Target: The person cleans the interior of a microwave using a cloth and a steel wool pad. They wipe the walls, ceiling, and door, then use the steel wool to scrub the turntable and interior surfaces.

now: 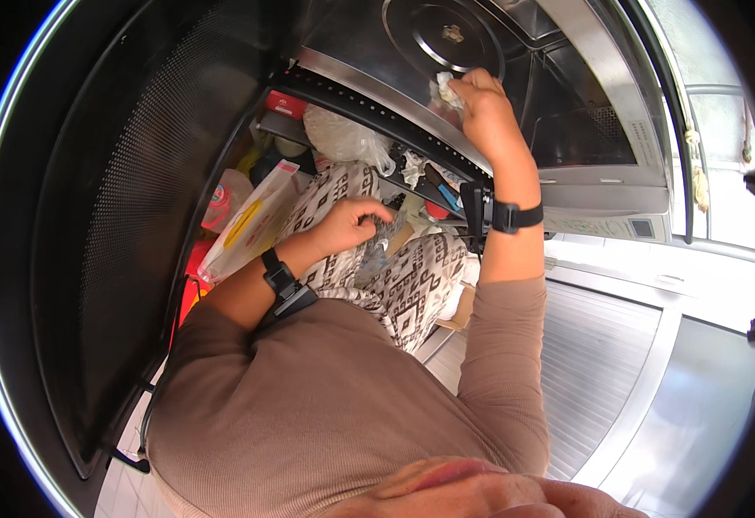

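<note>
My right hand (484, 107) reaches into the cavity of a microwave oven and pinches a crumpled white tissue (447, 90) against the metal floor (384, 68), near the front edge. Behind it lies the round turntable recess (458, 39), with a small brownish piece at its centre. My left hand (355, 223) hangs over my lap with its fingers curled; nothing shows in it, though whether the fingers fully close is unclear. The oven door (138, 162), with its perforated dark panel, stands open on the left.
Below the oven, a shelf holds a red box (285, 103), a full plastic bag (345, 133), crumpled tissue (413, 169) and a blue-handled knife (443, 191). A long white box (248, 220) and a plastic container (228, 199) stand beside my legs. A cardboard box (458, 309) is low down.
</note>
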